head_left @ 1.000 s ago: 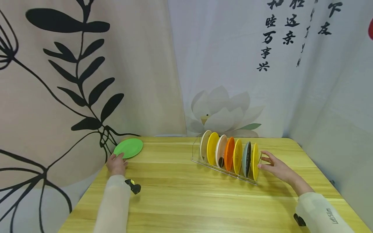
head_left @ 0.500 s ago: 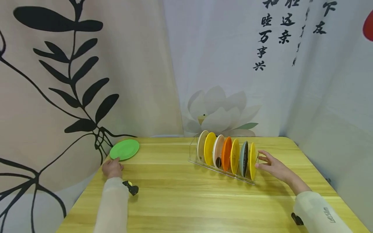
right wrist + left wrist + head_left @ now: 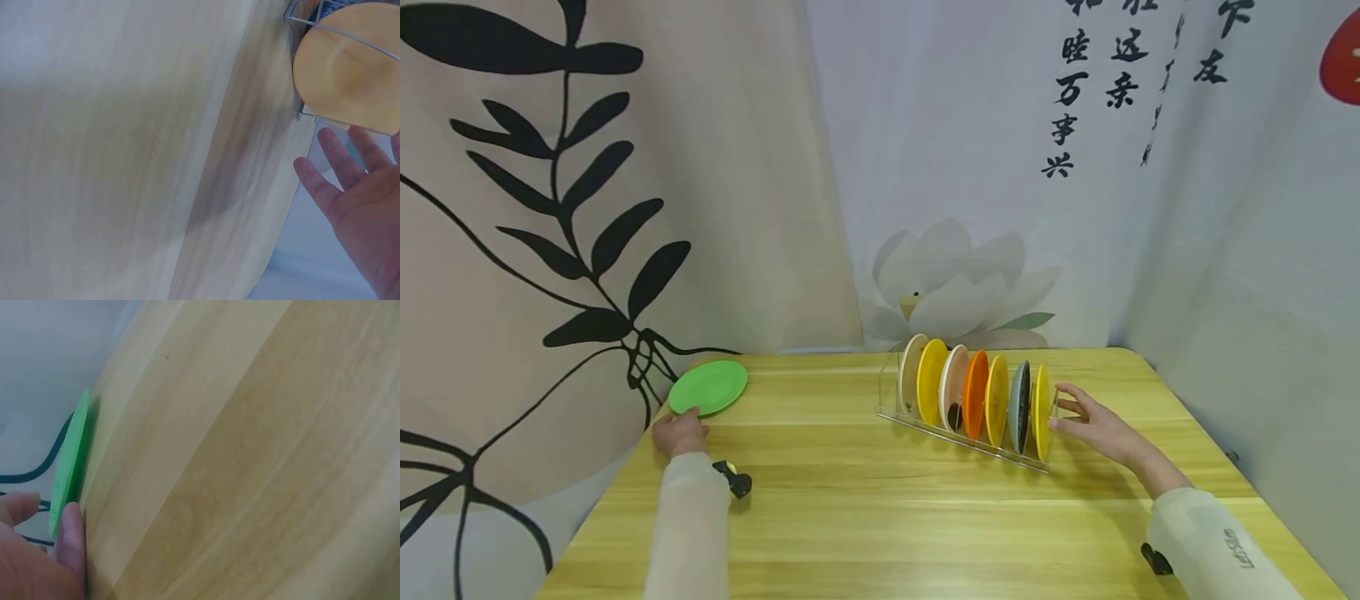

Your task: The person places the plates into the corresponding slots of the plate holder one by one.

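Observation:
A green plate [image 3: 709,387] lies at the table's far left corner. My left hand [image 3: 680,433] is at its near edge, the fingertips reaching the plate's underside in the left wrist view while the thumb [image 3: 24,505] stands apart from it. Toward the right, a wire dish rack [image 3: 925,428] holds several plates on edge, in cream, yellow, pale pink, orange and blue-grey. My right hand [image 3: 1101,427] is beside the rack's right end, close to the outermost yellow plate [image 3: 1042,417]. In the right wrist view its fingers are spread, with fingertips [image 3: 355,132] right by the rack's wire.
The wooden table [image 3: 850,517] runs back to a printed curtain [image 3: 760,208]. A second stretch of curtain [image 3: 1247,292] closes off the right side. Small black devices [image 3: 732,479] are strapped to both wrists.
My left hand has drawn back a little from the green plate, which it overlapped more before. The right hand keeps its place by the rack. The whole head view has shifted slightly to the right.

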`<state>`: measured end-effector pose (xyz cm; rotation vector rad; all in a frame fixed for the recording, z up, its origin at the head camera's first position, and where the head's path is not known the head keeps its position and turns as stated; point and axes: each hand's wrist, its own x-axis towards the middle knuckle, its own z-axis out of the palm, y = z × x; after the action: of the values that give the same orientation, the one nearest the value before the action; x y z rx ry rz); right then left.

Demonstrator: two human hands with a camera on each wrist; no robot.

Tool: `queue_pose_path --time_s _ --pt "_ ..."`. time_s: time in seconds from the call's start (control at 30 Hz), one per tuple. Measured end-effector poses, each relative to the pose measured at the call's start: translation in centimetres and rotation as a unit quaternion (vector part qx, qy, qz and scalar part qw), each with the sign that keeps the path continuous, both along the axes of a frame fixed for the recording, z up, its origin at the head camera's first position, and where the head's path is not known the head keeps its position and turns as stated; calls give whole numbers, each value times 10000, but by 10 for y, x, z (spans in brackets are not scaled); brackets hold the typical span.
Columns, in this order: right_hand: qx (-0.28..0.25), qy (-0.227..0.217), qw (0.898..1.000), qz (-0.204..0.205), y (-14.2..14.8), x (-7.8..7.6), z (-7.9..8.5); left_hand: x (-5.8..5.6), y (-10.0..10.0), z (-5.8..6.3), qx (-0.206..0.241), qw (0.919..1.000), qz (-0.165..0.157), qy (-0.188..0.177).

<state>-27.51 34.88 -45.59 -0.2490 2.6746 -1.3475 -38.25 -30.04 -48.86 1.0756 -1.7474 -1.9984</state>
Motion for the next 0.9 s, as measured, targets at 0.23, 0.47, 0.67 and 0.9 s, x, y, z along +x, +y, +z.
queue_pose_path --time_s 0.23,0.47,0.67,0.9 --pt "30 21 10000 -42 -1 0 0 -6 -3 -5 -234 9997 -54 -39" --pt "20 31 10000 -28 0 -1 -1 -10 -4 -7 -182 9998 -14 -50" --pt "-12 51 10000 -34 1 -2 -2 -10 2 -2 199 9996 106 151" --pt "-7 71 10000 -34 2 -1 -3 -10 4 0 701 9959 253 509"
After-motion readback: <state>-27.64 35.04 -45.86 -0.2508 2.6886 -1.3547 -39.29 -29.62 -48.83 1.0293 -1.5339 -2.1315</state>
